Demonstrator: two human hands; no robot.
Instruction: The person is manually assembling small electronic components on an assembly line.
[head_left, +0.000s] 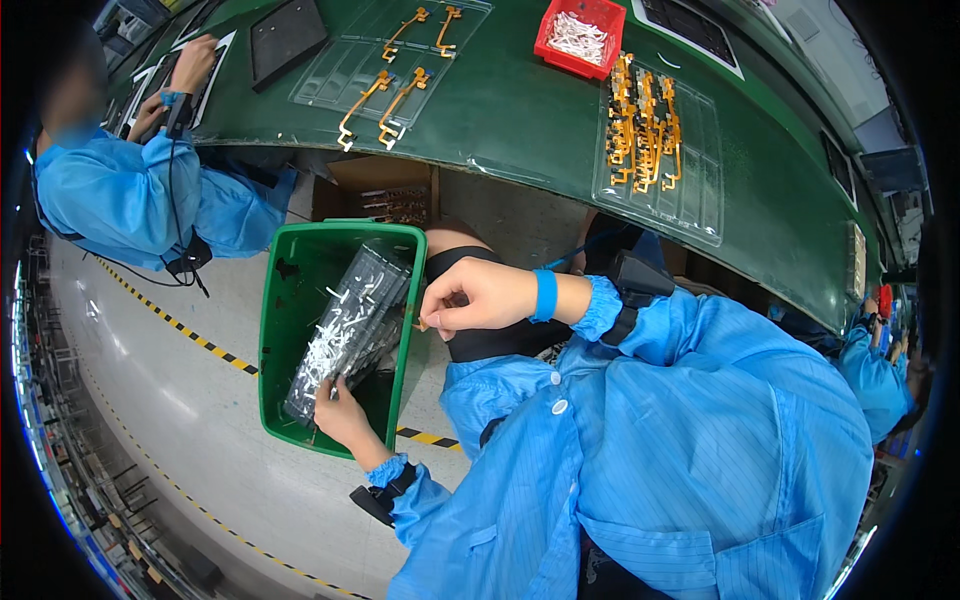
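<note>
My left hand [345, 412] reaches into the green bin [413, 250], fingertips slightly apart, over a clear plastic tray [375, 270] strewn with white strips [335, 335]. I see nothing clearly held in it. Over the bin's right rim, my right hand [475, 295] is closed in a pinch. A small orange end, apparently of a flex cable [421, 325], shows at its fingertips; the fingers hide the rest.
On the green table [500, 110] lie clear trays of orange flex cables [645, 130], a red box [548, 50] of white strips and a black tray [287, 45]. A cardboard box [350, 175] sits beneath. A co-worker's blue sleeve [125, 190] is at left.
</note>
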